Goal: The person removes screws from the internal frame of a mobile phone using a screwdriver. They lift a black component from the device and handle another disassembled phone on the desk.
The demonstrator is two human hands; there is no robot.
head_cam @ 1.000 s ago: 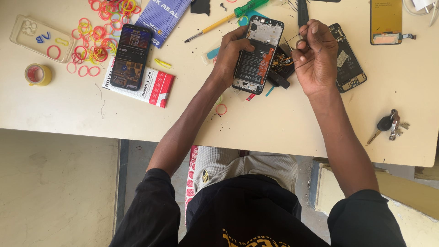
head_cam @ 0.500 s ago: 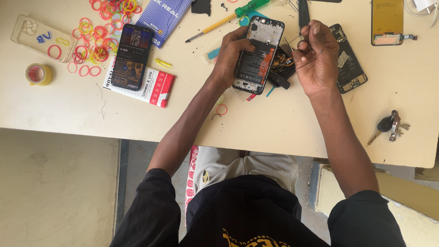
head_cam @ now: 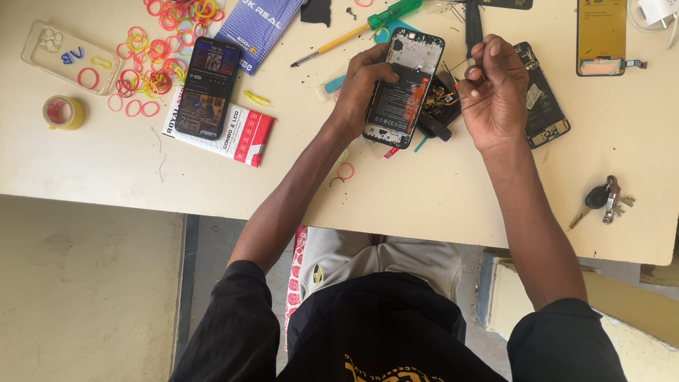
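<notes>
**Opened phone held steady for fine work**

At the far left of the cream tabletop [head_cam: 424, 191] lie a clear phone case [head_cam: 67, 56] and a roll of yellow tape [head_cam: 62, 112]. Beside them is a scatter of coloured rubber bands [head_cam: 152, 56], pushed out of the way of the work. Next comes a lit phone [head_cam: 208, 86], propped on a red and white box [head_cam: 230, 131] and facing the person — probably so its screen can be watched.

Near the middle, the left hand [head_cam: 362, 85] wraps the edge of the opened phone [head_cam: 404, 88], which rests back-up on the tabletop with its insides exposed. That grip is closed on the phone's side, pinning it in place. The right hand [head_cam: 493, 92] sits just beside it, fingers pinched shut on a thin tool too small to identify, its tip toward the phone's loose parts. A green screwdriver [head_cam: 368, 21] lies above within reach, another stripped phone [head_cam: 541, 92] further right, and keys [head_cam: 602, 199] well apart.

Against the earlier frames nothing has visibly shifted — both hands keep the same hold.
</notes>
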